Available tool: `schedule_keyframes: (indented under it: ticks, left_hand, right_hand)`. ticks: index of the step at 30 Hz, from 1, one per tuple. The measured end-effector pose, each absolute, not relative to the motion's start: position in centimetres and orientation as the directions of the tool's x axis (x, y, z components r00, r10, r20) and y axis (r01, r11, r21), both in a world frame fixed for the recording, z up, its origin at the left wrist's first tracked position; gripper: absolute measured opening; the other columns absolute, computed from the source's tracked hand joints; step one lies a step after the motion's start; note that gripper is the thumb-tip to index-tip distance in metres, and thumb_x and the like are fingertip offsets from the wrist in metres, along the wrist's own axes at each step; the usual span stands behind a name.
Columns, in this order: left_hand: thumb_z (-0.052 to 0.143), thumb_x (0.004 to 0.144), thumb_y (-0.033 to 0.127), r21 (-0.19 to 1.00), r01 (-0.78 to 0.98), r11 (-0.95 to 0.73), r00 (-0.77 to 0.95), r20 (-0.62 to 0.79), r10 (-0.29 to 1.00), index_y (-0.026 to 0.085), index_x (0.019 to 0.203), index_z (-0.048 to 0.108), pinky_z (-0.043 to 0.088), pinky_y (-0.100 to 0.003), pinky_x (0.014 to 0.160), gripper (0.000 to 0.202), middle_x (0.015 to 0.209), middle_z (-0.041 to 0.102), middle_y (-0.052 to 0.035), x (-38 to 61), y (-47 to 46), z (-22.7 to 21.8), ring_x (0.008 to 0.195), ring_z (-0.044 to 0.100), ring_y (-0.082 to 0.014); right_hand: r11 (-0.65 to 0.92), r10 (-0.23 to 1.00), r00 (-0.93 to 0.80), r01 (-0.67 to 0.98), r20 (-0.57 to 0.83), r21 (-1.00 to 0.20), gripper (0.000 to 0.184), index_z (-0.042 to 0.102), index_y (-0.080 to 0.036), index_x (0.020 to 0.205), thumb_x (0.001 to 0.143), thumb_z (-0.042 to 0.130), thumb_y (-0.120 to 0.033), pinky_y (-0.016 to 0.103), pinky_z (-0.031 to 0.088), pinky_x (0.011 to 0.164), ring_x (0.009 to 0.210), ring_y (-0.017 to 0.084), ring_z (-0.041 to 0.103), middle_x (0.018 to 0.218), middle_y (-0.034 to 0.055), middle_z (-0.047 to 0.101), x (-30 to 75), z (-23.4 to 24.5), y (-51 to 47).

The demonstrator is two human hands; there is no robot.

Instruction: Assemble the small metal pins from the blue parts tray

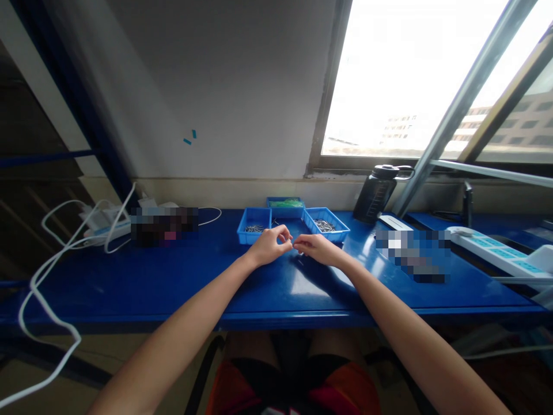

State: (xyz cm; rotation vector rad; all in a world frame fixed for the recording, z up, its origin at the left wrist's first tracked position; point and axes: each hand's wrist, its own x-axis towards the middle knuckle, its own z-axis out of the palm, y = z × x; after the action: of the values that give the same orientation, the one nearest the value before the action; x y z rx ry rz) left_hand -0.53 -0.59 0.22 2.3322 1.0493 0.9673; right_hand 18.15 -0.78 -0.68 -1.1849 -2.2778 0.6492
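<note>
Over the blue table, my left hand and my right hand meet fingertip to fingertip. Thumb and forefinger of each are pinched together; whatever sits between them is too small to make out. Just beyond my left hand is a blue bin with small metal pieces in it. Behind my right hand stands another blue bin, holding many dark and silvery small pieces. Farther back, a third blue bin contains something green.
A black bottle stands at the back right under the window. White cables and plugs lie at the left. On the right is a white power strip. Blurred-out items rest on both sides of the table.
</note>
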Motion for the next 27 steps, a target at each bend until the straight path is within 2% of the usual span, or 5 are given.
schedule_keyframes:
  ticks: [4,7,17,23,27]
  left_hand:
    - [0.049,0.073,0.03,0.561,0.564,-0.606,0.47,0.386,0.794,0.017,0.078,0.055,0.041,-0.022,0.06,0.015,0.071,0.061,0.0004,-0.69,-0.4,-0.05,0.064,0.054,-0.0122]
    - [0.047,0.075,0.034,0.518,0.605,-0.605,0.486,0.361,0.796,0.018,0.079,0.057,0.04,-0.022,0.058,0.019,0.073,0.061,-0.0006,-0.76,-0.24,-0.3,0.064,0.054,-0.0126]
    - [0.045,0.078,0.039,0.489,0.637,-0.597,0.519,0.301,0.8,0.018,0.085,0.061,0.039,-0.022,0.057,0.027,0.077,0.063,-0.0028,-0.79,-0.26,-0.33,0.067,0.055,-0.0144]
    - [0.043,0.079,0.038,0.454,0.653,-0.607,0.542,0.28,0.793,0.017,0.085,0.062,0.037,-0.023,0.056,0.029,0.072,0.063,-0.0036,-1.0,0.04,-0.7,0.064,0.055,-0.015]
    - [0.044,0.078,0.036,0.453,0.67,-0.588,0.52,0.279,0.807,0.017,0.085,0.062,0.037,-0.023,0.056,0.027,0.071,0.063,-0.0034,-0.92,-0.01,-0.65,0.064,0.055,-0.0151]
  right_hand:
    - [0.502,0.853,-0.469,0.62,0.229,-0.603,0.027,0.06,-0.016,0.09,0.079,0.046,-0.037,0.023,0.042,0.057,0.059,0.011,0.054,0.067,0.002,0.062,18.25,-0.56,-0.72]
    - [0.5,0.858,-0.452,0.623,0.245,-0.601,0.029,0.059,-0.016,0.09,0.079,0.046,-0.039,0.023,0.042,0.057,0.058,0.011,0.054,0.067,0.0018,0.061,18.19,-0.38,-0.77]
    - [0.493,0.86,-0.455,0.63,0.23,-0.6,0.026,0.06,-0.016,0.081,0.081,0.044,-0.037,0.023,0.041,0.055,0.057,0.011,0.054,0.067,0.0024,0.062,18.26,-0.56,-0.64]
    - [0.505,0.86,-0.443,0.668,0.253,-0.546,0.026,0.061,-0.017,0.084,0.083,0.039,-0.031,0.022,0.04,0.056,0.057,0.01,0.053,0.068,0.002,0.062,18.49,-0.35,-0.57]
    - [0.522,0.853,-0.435,0.699,0.29,-0.488,0.024,0.062,-0.017,0.082,0.082,0.042,-0.03,0.022,0.039,0.057,0.057,0.011,0.053,0.067,0.0023,0.063,18.61,-0.31,-0.48]
